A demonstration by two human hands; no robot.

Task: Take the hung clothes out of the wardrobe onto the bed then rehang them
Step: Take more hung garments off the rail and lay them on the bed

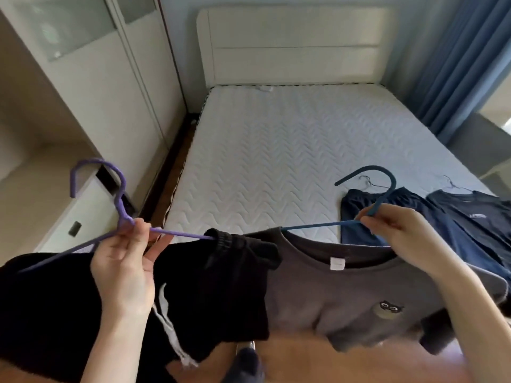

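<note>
Head view.
- Left hand (124, 261): pinches the neck of a purple hanger (121, 208). Black shorts (226, 286) with a white drawstring hang on it, off the foot of the bed (262, 161).
- Right hand (401, 233): pinches the neck of a blue hanger (383, 200). It carries a grey shirt (345, 294), held beside the shorts.
- Bed: navy clothes (475, 217) on thin hangers lie at its right near corner.
- Wardrobe (96, 92): at left.

L hand (124, 261) gripping purple hanger (121, 203), R hand (401, 233) pinching blue hanger (383, 200), forearms raised
</note>
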